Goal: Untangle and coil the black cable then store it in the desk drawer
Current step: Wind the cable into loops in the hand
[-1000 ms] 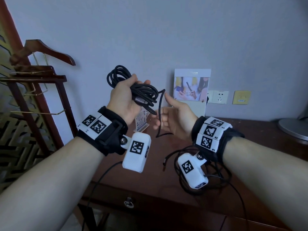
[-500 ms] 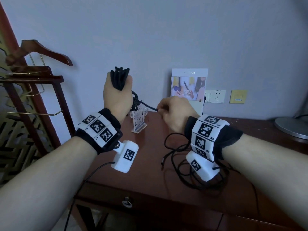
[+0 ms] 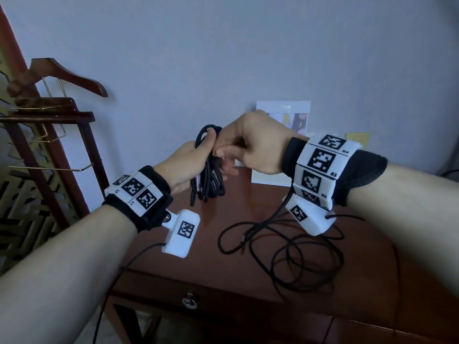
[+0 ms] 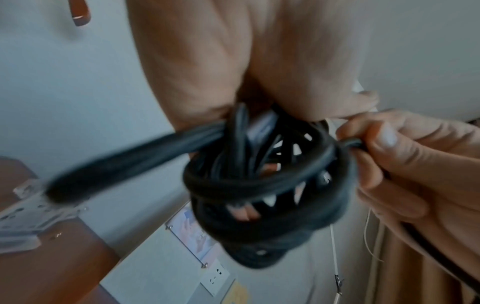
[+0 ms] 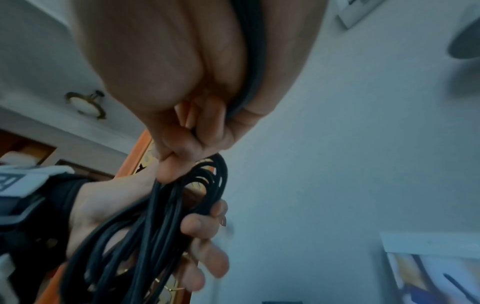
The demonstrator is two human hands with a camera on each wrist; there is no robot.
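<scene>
The black cable is partly coiled: a bundle of loops [image 3: 208, 181] hangs from my left hand [image 3: 205, 155], which grips it above the desk's back left. My right hand [image 3: 223, 151] pinches one strand at the top of that bundle, right against my left thumb. From there the cable runs under my right wrist down to loose tangled loops [image 3: 298, 256] on the desk. In the left wrist view the coil [image 4: 259, 185] fills the centre, and right fingers [image 4: 389, 164] pinch a strand. The right wrist view shows the bundle [image 5: 155, 226] in my left palm.
The dark wooden desk [image 3: 211, 276] has a shut drawer with a ring pull [image 3: 189, 300] at its front edge. A wooden hanger rack [image 3: 49, 115] stands at the left. A picture card [image 3: 283, 110] leans on the wall, beside a yellow wall plate [image 3: 357, 139].
My left hand has come down and turned so the coil hangs below it. My right hand rose from beside the coil to its top, bringing a strand with it.
</scene>
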